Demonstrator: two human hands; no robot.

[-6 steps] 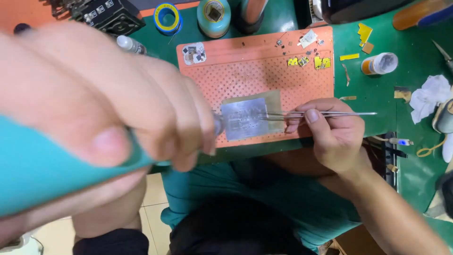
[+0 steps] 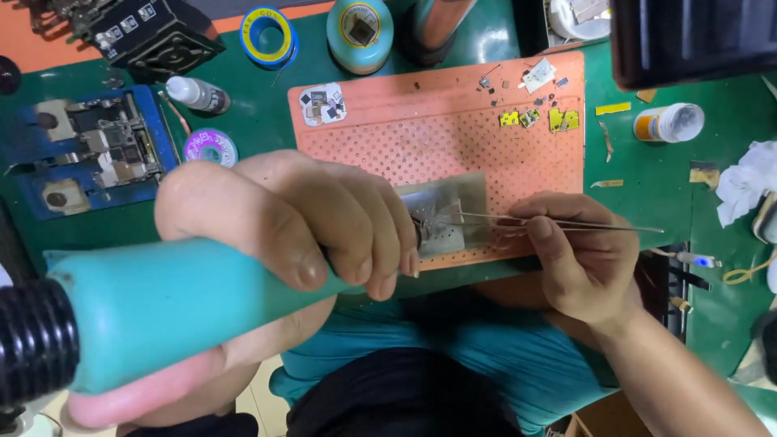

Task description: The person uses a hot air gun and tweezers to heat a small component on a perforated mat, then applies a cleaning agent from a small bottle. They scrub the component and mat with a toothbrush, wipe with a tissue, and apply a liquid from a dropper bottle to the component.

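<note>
Gripping a thick teal plastic tool handle (image 2: 186, 311) with a ribbed black cord collar, the left hand (image 2: 283, 226) is wrapped tight around it, fingers curled over the top and thumb beneath; the tool's tip is hidden behind the fingers, pointing at a small silvery metal plate (image 2: 437, 218). That plate lies on the near edge of a perforated orange rubber work mat (image 2: 453, 137), which serves as the landmark for everything else. The right hand (image 2: 583, 259) rests at the mat's near right corner and pinches a pair of thin steel tweezers (image 2: 558, 222), whose tips reach left onto the silvery plate, close to the left hand's fingertips.

On the mat's far right part lie small yellow chips (image 2: 538, 119) and scattered tiny parts. Left of the mat, on the green counter (image 2: 259, 121), sit a round purple-rimmed tin (image 2: 210, 147), a small white bottle (image 2: 197, 94) and, further left, a blue board holder with circuit boards (image 2: 93, 154). Beyond the mat's far edge stand a blue-and-yellow tape roll (image 2: 267, 34) and a round teal container (image 2: 359, 31). Right of the mat lies a white jar on its side (image 2: 668, 123), with crumpled white tissue (image 2: 745, 186) further right.
</note>
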